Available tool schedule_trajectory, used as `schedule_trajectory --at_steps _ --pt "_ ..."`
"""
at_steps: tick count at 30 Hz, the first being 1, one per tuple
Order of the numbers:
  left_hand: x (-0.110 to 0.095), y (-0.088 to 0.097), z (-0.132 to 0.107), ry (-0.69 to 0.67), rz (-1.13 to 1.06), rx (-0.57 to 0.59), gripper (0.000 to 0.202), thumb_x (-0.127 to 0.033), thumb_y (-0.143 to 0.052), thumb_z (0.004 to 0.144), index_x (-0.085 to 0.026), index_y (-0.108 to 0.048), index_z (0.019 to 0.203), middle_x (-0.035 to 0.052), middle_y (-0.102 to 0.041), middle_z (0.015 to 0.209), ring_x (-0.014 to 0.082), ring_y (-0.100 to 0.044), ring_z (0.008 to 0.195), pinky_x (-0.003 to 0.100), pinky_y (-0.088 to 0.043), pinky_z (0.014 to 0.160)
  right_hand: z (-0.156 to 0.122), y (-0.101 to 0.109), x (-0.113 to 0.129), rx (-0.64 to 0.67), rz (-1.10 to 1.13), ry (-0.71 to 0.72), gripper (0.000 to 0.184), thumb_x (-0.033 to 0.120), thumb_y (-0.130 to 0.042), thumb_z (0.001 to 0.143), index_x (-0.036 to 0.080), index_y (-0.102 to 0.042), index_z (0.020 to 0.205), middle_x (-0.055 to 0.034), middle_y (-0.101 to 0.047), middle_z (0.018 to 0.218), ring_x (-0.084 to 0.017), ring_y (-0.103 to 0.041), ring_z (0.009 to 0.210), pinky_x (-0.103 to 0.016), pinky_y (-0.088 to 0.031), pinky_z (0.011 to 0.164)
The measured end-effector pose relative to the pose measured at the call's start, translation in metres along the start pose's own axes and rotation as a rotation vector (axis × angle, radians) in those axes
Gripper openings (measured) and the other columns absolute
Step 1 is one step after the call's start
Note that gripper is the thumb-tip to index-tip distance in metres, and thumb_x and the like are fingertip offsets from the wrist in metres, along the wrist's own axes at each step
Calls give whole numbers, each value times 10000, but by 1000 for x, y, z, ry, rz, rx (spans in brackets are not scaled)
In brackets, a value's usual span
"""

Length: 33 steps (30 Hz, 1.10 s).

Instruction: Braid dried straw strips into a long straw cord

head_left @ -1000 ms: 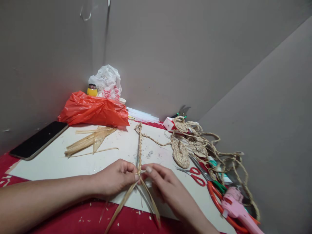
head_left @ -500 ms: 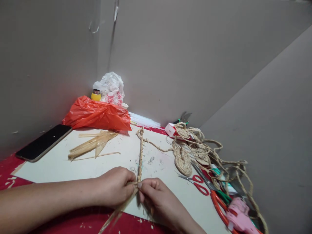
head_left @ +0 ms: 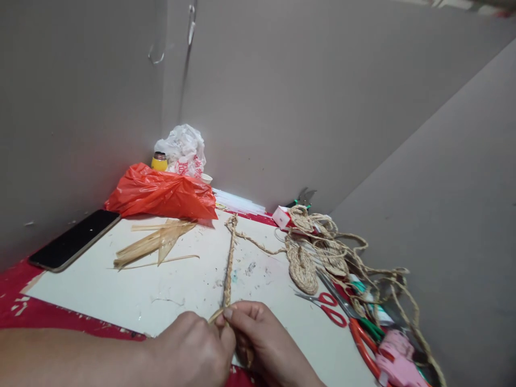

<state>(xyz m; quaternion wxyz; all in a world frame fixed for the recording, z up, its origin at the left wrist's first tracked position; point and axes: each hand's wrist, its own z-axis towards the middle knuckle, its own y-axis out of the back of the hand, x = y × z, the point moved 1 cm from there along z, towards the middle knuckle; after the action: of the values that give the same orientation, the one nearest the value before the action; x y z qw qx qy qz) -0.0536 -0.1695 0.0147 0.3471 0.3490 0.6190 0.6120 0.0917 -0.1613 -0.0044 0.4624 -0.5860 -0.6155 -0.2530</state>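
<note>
A narrow straw-coloured braid (head_left: 229, 263) runs up the white board (head_left: 193, 293) away from me, its near end between my hands. My right hand (head_left: 264, 336) pinches that end between thumb and forefinger. Just left of it, my left hand (head_left: 195, 344) is closed on a loose strand (head_left: 215, 316) that bends out from the braid; the strand's tail is hidden behind the hand. From the braid's far end a thin twisted cord (head_left: 260, 244) leads right, to coiled straw rope soles (head_left: 302, 269). Flat dry leaf strips (head_left: 147, 244) lie left of the braid.
A black phone (head_left: 74, 240) lies at the left edge. Behind the board are a red plastic bag (head_left: 161, 191), a white bag (head_left: 183, 148) and glue sticks (head_left: 239, 201). Red-handled scissors (head_left: 328, 309), orange-handled shears (head_left: 365, 349) and a pink glue gun (head_left: 397, 357) crowd the right side.
My left hand has moved down and closer to me, drawing the strand with it. My right hand is slightly lower, still pinching the braid's end. The view has tilted up slightly.
</note>
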Motion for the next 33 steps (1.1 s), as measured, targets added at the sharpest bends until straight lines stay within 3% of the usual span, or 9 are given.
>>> schedule_trajectory --at_steps 4,8,10,12,14,16,20,24,33 --pt "6 8 0 -19 -380 -205 137 -194 -426 824 -169 -538 748 26 -567 586 154 -508 491 260 -345 470 -1 3 2 14 89 -31 320 413 -683 700 127 -570 612 99 -312 379 -26 -207 327 -189 -110 361" --pt "25 17 8 387 -1077 -519 81 -225 -446 796 -189 -501 843 6 -574 731 125 -535 668 242 -408 641 -2 3 5 53 116 13 332 422 -680 714 144 -542 595 98 -328 370 -26 -207 303 -188 -101 347" --pt "30 11 15 515 -1494 -376 178 -260 -452 766 -186 -478 926 -12 -561 686 118 -528 612 235 -404 594 -1 1 6 57 114 46 306 412 -676 724 129 -582 652 100 -332 393 -23 -207 320 -185 -114 361" --pt "30 2 21 542 -1768 -91 168 -299 -415 755 -182 -481 857 -54 -469 517 95 -421 428 206 -313 450 -2 0 8 79 99 80 318 413 -673 730 115 -591 654 85 -363 426 -23 -234 358 -184 -144 391" --pt "31 -3 23 523 -1818 53 155 -300 -394 740 -178 -486 712 -79 -348 425 69 -263 344 202 -174 383 -2 0 10 106 54 80 351 441 -667 728 117 -576 629 74 -376 437 -29 -245 381 -192 -144 407" --pt "35 -4 24 474 -1757 22 171 -270 -406 713 -172 -463 586 -78 -291 412 58 -191 357 220 -113 386 -3 2 12 105 -22 53 375 471 -665 715 127 -556 611 78 -362 425 -36 -236 382 -202 -127 405" --pt "43 -3 25 397 -1653 -43 224 -245 -444 701 -158 -460 496 -71 -288 410 60 -197 405 229 -132 422 -3 10 15 87 -184 52 370 470 -660 706 136 -545 596 70 -380 427 -47 -265 389 -202 -155 408" --pt "42 -6 26 360 -1698 -57 234 -297 -522 715 -109 -617 615 -21 -500 515 70 -342 480 210 -245 497 -2 11 16 74 -391 116 358 461 -586 769 127 -578 640 59 -390 477 -60 -293 435 -195 -207 435" --pt "40 -19 26 489 -1632 -180 271 -352 -560 720 -120 -608 590 -28 -515 442 78 -382 433 213 -303 533 -9 9 23 -61 -774 319 332 343 -481 832 120 -604 619 29 -432 544 -82 -330 522 -195 -253 472"
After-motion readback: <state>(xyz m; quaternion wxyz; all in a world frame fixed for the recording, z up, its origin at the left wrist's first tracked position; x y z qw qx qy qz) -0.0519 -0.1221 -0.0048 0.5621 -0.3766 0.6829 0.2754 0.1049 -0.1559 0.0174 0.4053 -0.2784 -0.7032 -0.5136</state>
